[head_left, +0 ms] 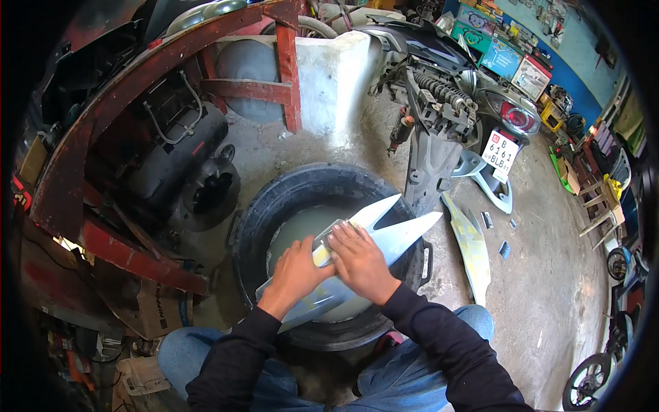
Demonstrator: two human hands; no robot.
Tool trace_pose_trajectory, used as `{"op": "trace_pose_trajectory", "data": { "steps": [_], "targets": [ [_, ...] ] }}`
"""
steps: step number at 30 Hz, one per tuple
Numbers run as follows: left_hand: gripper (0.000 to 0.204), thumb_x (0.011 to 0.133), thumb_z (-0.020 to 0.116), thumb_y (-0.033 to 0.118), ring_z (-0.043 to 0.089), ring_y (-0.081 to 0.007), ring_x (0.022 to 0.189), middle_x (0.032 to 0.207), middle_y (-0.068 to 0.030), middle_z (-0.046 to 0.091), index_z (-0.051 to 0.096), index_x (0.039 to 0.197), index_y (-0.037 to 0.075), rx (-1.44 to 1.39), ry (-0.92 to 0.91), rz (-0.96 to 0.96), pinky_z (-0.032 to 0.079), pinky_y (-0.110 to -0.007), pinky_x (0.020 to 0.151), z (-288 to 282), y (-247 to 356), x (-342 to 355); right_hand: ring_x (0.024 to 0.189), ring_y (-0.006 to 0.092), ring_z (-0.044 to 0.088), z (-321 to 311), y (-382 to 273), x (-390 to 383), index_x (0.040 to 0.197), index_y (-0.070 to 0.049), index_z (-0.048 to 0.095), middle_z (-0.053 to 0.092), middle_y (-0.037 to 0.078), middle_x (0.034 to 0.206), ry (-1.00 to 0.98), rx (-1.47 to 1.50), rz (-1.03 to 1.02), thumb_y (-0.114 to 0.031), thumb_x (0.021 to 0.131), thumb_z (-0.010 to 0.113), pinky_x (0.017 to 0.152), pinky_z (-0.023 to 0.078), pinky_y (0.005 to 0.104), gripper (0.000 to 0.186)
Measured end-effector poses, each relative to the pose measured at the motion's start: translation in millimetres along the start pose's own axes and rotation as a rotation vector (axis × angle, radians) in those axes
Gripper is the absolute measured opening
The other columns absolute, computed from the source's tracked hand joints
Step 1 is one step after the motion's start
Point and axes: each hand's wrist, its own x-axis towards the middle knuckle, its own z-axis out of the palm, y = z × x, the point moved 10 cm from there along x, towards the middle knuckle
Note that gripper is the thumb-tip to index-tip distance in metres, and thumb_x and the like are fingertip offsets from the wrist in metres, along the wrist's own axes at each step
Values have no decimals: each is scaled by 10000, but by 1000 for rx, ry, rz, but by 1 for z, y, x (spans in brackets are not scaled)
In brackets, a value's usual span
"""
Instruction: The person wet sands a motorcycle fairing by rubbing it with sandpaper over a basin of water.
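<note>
A pale blue-white motorcycle body panel [384, 240] with yellowish patches and two pointed ends lies slantwise over a black tub [254, 206] of cloudy water [295, 230]. My left hand [300, 271] is closed on the panel's middle, fingers bent over its upper edge. Just right of it, my right hand [360, 261] presses down on the panel with its fingers together. A greyish flat edge shows at the fingertips; I cannot tell whether it is a separate sheet or part of the panel. The palms hide the surface beneath them.
Another long panel [469, 240] with yellow patches lies on the concrete floor to the right, near small blue pieces [504, 249]. A partly stripped motorcycle [439, 117] stands beyond the tub. At left are a red-brown frame [285, 75] and a black tank [178, 151].
</note>
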Motion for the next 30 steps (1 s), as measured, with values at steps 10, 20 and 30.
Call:
{"op": "trace_pose_trajectory", "data": {
  "steps": [10,20,30],
  "targets": [
    [954,773,829,594,634,-453,1166,1226,-312,636,532,1386,-74,48,-25,28,512,-510,986,-3,8,-4,1322,401,578,-12,48,10,1188,46,708,658,256,1334,22,-38,115,-124,945,594,1137,408,532,318],
    [939,772,826,606,633,-469,1147,1223,-319,631,546,1356,-74,8,-42,16,508,-519,988,-3,10,-8,1295,378,605,-16,54,16,1181,52,706,681,244,1291,31,-297,195,-117,940,617,1102,448,490,307],
    [938,767,832,595,641,-465,1137,1206,-328,637,546,1357,-76,32,-22,27,505,-522,991,-2,7,-2,1273,413,607,-1,1,7,1210,27,695,662,253,1296,8,-151,-46,-115,932,638,1108,444,498,318]
  ]
}}
